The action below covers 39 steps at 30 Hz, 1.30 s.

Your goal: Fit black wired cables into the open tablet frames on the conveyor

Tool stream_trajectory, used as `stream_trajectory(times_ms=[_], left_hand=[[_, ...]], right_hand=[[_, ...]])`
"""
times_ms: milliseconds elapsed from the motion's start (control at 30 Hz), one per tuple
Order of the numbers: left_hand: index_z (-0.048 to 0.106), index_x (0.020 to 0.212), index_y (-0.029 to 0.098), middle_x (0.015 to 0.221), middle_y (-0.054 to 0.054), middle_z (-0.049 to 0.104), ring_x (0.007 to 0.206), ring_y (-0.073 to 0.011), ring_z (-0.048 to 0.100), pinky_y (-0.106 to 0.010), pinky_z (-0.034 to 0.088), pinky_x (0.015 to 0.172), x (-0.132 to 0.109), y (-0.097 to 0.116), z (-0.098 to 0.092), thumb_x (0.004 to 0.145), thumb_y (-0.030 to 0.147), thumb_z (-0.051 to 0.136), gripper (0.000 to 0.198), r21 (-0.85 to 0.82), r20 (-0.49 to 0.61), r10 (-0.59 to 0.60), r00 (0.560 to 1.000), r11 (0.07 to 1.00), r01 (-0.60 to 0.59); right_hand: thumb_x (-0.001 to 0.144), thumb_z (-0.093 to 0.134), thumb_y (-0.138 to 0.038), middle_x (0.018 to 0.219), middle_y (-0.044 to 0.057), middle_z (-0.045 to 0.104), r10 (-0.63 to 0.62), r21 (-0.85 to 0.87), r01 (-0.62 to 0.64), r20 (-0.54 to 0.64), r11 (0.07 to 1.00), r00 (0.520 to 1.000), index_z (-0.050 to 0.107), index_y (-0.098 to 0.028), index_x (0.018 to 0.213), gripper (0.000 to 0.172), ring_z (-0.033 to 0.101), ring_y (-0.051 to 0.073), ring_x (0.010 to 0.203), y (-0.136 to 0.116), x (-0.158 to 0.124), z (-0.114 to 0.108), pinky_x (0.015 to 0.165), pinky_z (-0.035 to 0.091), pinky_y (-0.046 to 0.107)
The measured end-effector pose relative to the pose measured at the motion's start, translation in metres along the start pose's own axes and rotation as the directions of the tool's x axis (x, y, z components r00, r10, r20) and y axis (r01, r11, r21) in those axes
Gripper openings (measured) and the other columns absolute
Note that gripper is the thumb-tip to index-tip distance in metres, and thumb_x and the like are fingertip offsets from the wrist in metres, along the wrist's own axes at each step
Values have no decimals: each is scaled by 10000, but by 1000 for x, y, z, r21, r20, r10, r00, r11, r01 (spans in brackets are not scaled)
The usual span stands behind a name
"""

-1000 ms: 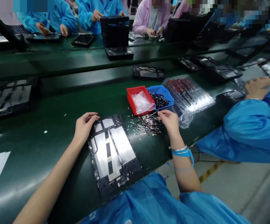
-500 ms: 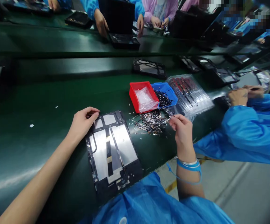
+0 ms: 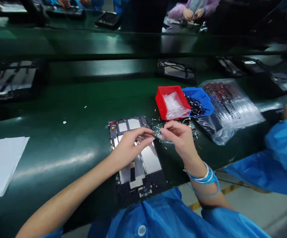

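An opened tablet (image 3: 151,159) with silver battery panels lies on the green bench in front of me. Over its upper right part, my left hand (image 3: 130,145) is closed in a pinch at one end of a thin dark strip (image 3: 157,135). My right hand (image 3: 180,140), wearing a blue wristband (image 3: 209,178), pinches the other end just right of the tablet. The strip looks like a small flex cable, but it is too small to tell. Behind my right hand, a pile of small metallic strips (image 3: 194,132) is partly hidden.
A red bin (image 3: 160,105) holds clear plastic bags, beside a blue bin (image 3: 209,107) of black cables. Plastic-bagged strips (image 3: 247,109) lie to the right. White sheets (image 3: 3,165) lie at left. More opened tablets (image 3: 16,81) sit further back. A co-worker's blue sleeve (image 3: 282,142) is at right.
My left hand has left the tablet's top edge and moved right to meet my right hand. My right hand has come away from the strip pile toward the tablet. The view has turned left.
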<state>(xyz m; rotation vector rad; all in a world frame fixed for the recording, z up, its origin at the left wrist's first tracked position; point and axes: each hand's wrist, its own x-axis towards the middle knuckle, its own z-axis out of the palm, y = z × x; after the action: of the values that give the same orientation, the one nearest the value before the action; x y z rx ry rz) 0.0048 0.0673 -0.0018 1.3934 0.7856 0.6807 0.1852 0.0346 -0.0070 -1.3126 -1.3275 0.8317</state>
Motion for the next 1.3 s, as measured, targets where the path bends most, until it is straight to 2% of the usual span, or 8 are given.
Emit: stream_trajectory(times_ms=[100,267,500,667,833,1033,1167,1300], left_hand=[[665,766,168,706,-54,719,604,-144,651,-213,449,527,0,-4,0,816,272,638,119,-187,89,-104,991,975,119],[650,713,153,636,-45,697,518,-124,618,-179,398,426,1,-5,-2,785,269,672,138,-243,34,-137,990,960,141],[693,719,166,596,-5,648,541,-115,600,-203,478,546,0,-1,-3,808,114,584,150,-134,-46,-22,999,991,16],[722,858,150,653,-39,703,526,-131,635,-179,430,427,3,-5,-7,801,83,603,148,-224,-41,-118,992,969,106],[620,1003,129,741,-86,745,616,-188,709,-187,491,420,8,-7,-13,782,79,648,229,-368,-91,-207,974,916,160],[573,1158,136,732,-56,730,617,-179,697,-200,513,457,5,0,-10,807,34,584,365,-343,-113,-176,978,931,128],[651,1146,180,691,-13,704,594,-139,659,-193,514,535,1,5,-8,785,-20,580,419,-254,-143,-109,984,965,70],[674,1179,203,723,-16,713,650,-140,659,-206,511,602,-1,6,-10,781,-23,568,471,-173,-83,-27,996,985,12]], right_hand=[[765,657,-265,532,-41,602,-25,-35,27,71,999,997,605,-197,630,160,536,90,468,-3,4,13,452,412,209],[793,680,-237,619,-26,658,-241,-352,194,-97,916,966,669,-207,773,37,549,102,504,-1,-3,24,480,442,237],[862,598,-119,772,37,740,-557,-517,536,132,668,820,708,-207,873,142,675,153,702,-7,-10,27,630,543,300],[872,578,-138,770,15,748,-589,-628,497,76,599,805,704,-238,851,162,672,142,661,-1,5,9,597,535,285],[851,576,-163,831,39,755,-584,-861,170,-168,479,794,728,-218,935,182,671,187,705,14,40,-33,658,528,343],[874,609,-160,850,30,758,-582,-637,520,135,569,802,712,-224,890,122,683,173,783,-1,18,5,712,549,325],[885,580,-152,833,36,752,-550,-584,564,226,584,804,703,-225,834,152,657,169,744,-10,-2,35,664,545,323],[885,557,-139,801,22,740,-538,-535,590,272,604,798,682,-227,812,170,655,154,728,-8,6,24,666,537,305]])
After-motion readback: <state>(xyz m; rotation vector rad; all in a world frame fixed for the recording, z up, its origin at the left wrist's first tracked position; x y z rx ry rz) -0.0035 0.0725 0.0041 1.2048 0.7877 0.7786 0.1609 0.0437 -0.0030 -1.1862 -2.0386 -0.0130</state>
